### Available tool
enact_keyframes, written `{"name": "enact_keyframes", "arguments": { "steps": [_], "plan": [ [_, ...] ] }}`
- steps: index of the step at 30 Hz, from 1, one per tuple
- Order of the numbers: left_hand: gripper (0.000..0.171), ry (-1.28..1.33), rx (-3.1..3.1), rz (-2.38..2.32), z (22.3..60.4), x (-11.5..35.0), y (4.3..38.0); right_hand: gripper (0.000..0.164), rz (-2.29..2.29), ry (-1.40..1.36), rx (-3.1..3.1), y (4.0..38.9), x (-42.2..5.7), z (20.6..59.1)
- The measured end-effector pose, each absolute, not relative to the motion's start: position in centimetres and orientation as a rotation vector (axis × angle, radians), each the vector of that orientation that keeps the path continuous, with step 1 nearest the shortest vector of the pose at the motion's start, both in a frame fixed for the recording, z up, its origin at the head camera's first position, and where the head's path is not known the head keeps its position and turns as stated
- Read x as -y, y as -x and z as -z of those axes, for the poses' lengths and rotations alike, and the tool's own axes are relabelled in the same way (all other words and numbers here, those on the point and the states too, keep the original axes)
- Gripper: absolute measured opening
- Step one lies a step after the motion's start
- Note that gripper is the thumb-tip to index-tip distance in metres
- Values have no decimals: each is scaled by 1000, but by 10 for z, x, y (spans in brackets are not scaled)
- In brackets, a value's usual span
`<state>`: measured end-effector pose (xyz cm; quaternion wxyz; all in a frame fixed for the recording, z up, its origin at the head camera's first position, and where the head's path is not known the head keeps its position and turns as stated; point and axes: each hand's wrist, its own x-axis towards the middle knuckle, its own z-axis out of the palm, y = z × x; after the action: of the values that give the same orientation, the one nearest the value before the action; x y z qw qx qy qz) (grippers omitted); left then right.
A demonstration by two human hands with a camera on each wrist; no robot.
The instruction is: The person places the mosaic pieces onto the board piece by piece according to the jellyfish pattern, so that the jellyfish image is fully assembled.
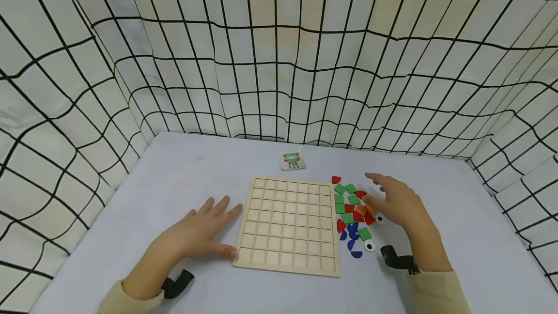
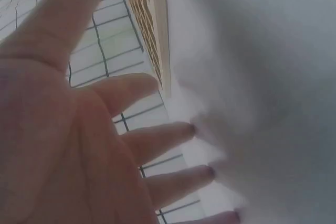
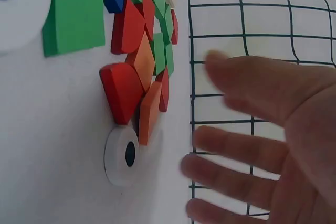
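Observation:
A wooden grid board [image 1: 291, 226] lies flat on the white table, its square cells bare. At its left edge my left hand [image 1: 202, 231] is spread, the thumb touching the frame near the lower corner; the board's edge [image 2: 160, 30] also shows in the left wrist view. My right hand [image 1: 398, 205] hovers with loosely bent fingers just right of a pile of coloured pieces, holding nothing. Among them are green squares [image 1: 364, 234], red quarter-round pieces [image 3: 123, 93], orange pieces [image 3: 150, 111], blue half-circles [image 1: 356, 255] and white eye discs [image 3: 122, 156].
A small picture card [image 1: 292, 159] with a green and red figure lies behind the board. Black netting [image 1: 274, 62] over white sheets surrounds the table [image 1: 209, 159] at the back and sides. Black wrist straps [image 1: 178, 284] sit on both arms.

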<state>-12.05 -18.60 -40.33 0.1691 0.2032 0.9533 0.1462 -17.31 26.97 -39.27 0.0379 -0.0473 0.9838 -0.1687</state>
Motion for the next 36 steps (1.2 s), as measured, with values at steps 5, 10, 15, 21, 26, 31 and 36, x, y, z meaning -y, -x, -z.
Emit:
{"name": "enact_keyframes", "arguments": {
  "steps": [5,10,15,21,26,31,36],
  "plan": [
    [108,-549,-2688,-431,401,182,121,61,509,85,-2882,172,-277,396],
    [116,-533,-2679,-385,407,178,118,55,486,92,-2827,172,-279,397],
    [119,-541,-2700,-342,410,176,118,45,462,98,-2811,173,-278,395],
    [120,-544,-2672,-355,410,172,117,34,447,88,-2805,171,-280,398],
    [120,-535,-2654,-350,408,168,120,30,457,72,-2810,171,-279,398],
    [120,-526,-2635,-351,406,167,122,39,475,63,-2792,171,-278,396],
    [121,-539,-2639,-352,406,170,123,39,516,58,-2793,172,-277,400]
  ]
}}
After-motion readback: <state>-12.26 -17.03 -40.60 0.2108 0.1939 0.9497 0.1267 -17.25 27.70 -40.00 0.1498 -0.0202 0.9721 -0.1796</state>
